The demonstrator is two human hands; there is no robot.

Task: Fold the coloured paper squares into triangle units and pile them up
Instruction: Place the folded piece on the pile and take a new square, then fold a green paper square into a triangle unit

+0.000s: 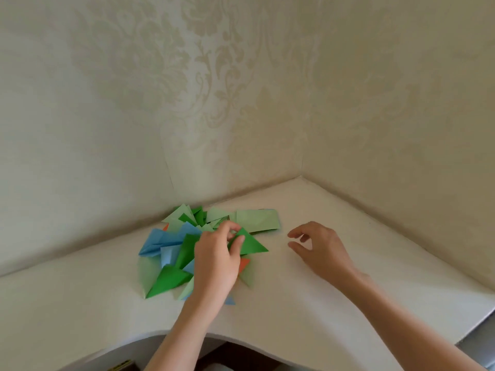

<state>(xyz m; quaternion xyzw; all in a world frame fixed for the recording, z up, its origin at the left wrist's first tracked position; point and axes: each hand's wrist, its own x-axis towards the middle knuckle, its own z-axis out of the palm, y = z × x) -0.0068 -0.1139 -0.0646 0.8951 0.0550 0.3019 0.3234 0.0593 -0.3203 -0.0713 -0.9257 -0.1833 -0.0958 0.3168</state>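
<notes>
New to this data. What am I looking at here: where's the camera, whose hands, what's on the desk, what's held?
There is no robot: a person works with bare hands, and the single camera sits on their head, looking forward and down. The left hand pinches a dark green folded triangle over the pile of folded triangles, which are green, blue and orange. The right hand hovers with loosely curled fingers and holds nothing. A light green stack of unfolded squares lies behind, on the white desk in a wallpapered corner.

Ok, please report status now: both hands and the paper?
Left hand pinches dark green triangle over the pile. Right hand open, empty. Unfolded light green squares behind. Nothing blocking.
</notes>
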